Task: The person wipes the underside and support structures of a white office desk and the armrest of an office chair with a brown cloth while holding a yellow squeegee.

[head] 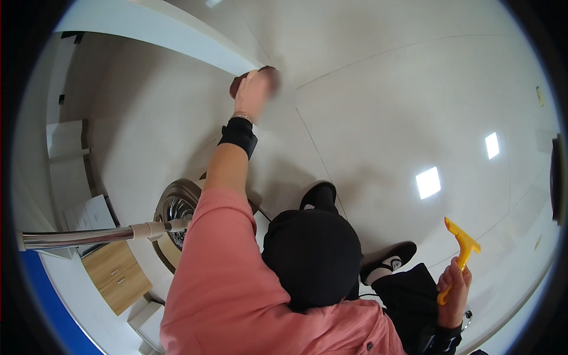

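Note:
My left hand (253, 95) reaches far forward and grips a brown cloth (238, 85). The cloth touches the lower end of a long white panel or beam (177, 35). Motion blur hides part of the cloth beside the fingers. At the lower right, my right hand (455, 284) holds a yellow plastic hand squeegee or scraper (465, 244) by its handle. Its T-shaped head points up, away from any surface. Each wrist wears a black band.
What looks like a spin-mop bucket (165, 208) stands at my left, and a chrome pole (80, 237) runs to it. Farther left are a wooden drawer cabinet (117, 277) and white cabinets (95, 213). My black shoes (401, 254) rest on the glossy tiled floor (377, 124).

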`<state>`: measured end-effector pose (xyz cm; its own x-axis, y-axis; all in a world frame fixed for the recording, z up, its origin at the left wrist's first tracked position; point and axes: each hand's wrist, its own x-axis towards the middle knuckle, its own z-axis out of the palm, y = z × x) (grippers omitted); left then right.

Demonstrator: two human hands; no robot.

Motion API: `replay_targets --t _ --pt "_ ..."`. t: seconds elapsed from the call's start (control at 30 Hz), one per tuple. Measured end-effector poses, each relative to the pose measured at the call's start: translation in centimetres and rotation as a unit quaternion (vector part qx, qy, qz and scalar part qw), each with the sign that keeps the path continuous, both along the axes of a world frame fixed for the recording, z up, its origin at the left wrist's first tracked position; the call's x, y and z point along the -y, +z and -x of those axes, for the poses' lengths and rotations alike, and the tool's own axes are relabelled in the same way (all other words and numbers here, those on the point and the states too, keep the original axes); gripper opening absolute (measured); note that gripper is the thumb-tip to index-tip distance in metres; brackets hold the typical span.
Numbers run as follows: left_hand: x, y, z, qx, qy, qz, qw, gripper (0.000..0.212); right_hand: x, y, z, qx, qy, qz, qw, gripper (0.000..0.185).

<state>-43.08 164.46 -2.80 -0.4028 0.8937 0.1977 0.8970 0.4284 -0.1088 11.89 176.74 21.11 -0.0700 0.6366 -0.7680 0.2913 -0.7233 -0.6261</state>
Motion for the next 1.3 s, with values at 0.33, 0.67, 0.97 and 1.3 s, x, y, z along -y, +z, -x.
replay_targets --t 0.33,0.67,0.97,1.3 --pt "2.4 -2.8 -1.5 0.018 0.211 -0.031 0.977 0.024 -0.1 0.3 0.2 -0.015 -0.002 0.018 1.000 0.016" --pt "1.3 -4.5 3.2 0.414 0.214 -0.233 0.854 0.024 0.2 1.7 0.8 -0.045 0.028 0.003 0.999 0.015" --pt "-1.7 5.3 3.6 0.692 0.139 -0.462 0.537 0.027 1.3 2.8 1.8 -0.078 0.039 -0.034 0.996 0.014" --pt "0.1 19.3 8.8 0.614 0.013 -0.530 0.584 0.032 0.8 -0.7 -1.5 -0.173 0.084 -0.077 0.978 0.012"
